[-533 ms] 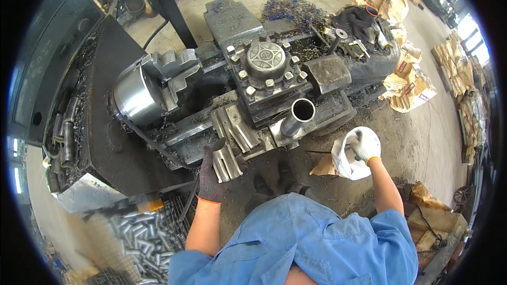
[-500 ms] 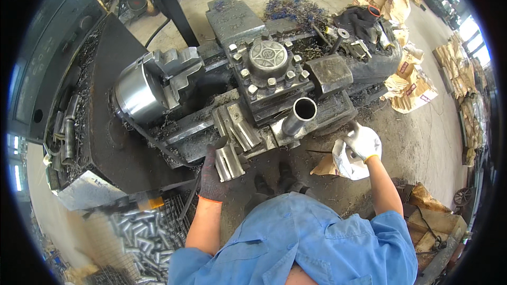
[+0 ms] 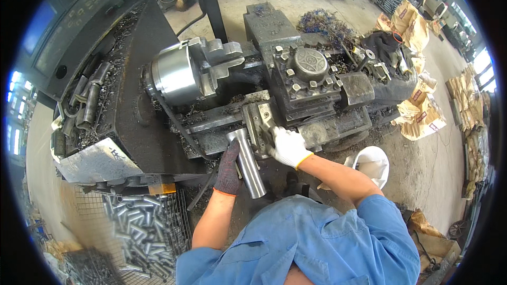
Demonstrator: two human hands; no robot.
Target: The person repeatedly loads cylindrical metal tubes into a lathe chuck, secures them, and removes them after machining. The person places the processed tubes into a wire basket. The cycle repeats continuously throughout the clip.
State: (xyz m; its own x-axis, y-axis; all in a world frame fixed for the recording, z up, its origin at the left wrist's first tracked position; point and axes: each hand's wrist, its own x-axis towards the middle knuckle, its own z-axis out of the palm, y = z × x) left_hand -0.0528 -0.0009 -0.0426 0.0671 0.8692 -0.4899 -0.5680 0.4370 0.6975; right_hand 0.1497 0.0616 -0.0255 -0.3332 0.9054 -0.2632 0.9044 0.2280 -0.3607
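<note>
My left hand (image 3: 229,171), in a dark glove with an orange cuff, is wrapped round a shiny metal tube (image 3: 249,168). The tube tilts, its wider end up beside the lathe bed and its lower end toward my body. My right hand (image 3: 289,146), in a white glove, has its bent fingers against a grooved steel block (image 3: 257,121) on the lathe's carriage. Part of the block lies hidden behind the glove. Left of it, the three-jaw chuck (image 3: 182,76) grips nothing visible. The square tool post (image 3: 307,76) stands behind and right of my right hand.
Dark swarf covers parts of the lathe bed. At lower left, a wire crate (image 3: 182,216) holds many metal tubes. A white bag (image 3: 376,166) stands by my right forearm. Paper sacks (image 3: 422,111) lie at right. Used tubes or bars (image 3: 90,97) rest on the headstock ledge.
My right hand has left the white bag and reached left to the steel block. The tube that stood upright on the carriage is no longer there. The view has shifted too.
</note>
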